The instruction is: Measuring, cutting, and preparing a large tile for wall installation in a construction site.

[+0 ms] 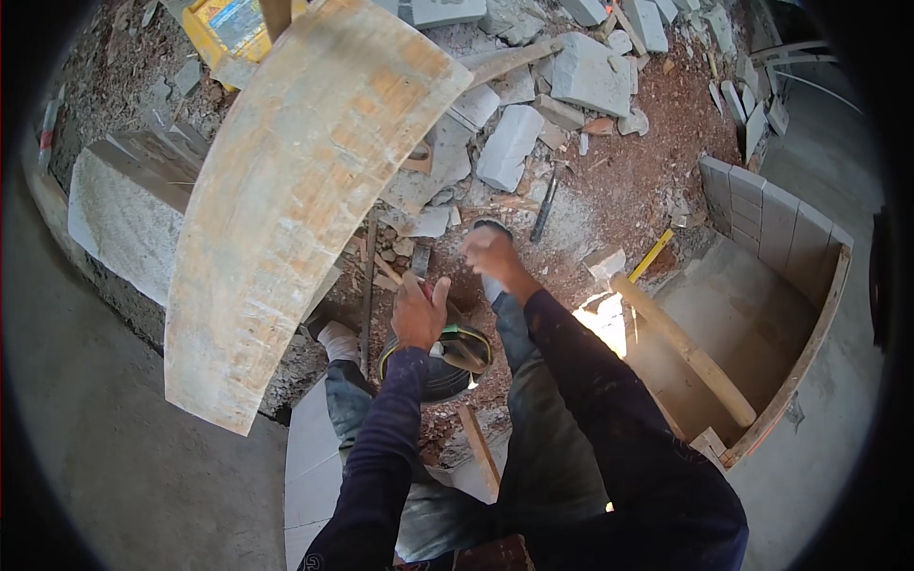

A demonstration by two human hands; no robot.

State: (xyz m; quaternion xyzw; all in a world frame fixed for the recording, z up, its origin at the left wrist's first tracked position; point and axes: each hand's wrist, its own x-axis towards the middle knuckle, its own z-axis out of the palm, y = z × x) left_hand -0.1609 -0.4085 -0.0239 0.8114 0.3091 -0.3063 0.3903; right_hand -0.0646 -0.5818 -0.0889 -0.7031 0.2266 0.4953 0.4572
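Observation:
My left hand is over the rim of a black bucket with a yellow-green edge, which stands between my legs. Its fingers are bent, and a small red piece shows between thumb and fingers; most of that thing is hidden. Flat tool-like pieces stick out inside the bucket. To the right and a little farther off, my right hand hovers above my right foot, smeared by motion, so its grip is unclear. Beyond it a dark, slim tool lies on the rubble.
A large curved plywood board stands at left, in front of a yellow container. Broken white blocks cover the far ground. At right are a wooden pole, a yellow level-like bar and a curved block wall.

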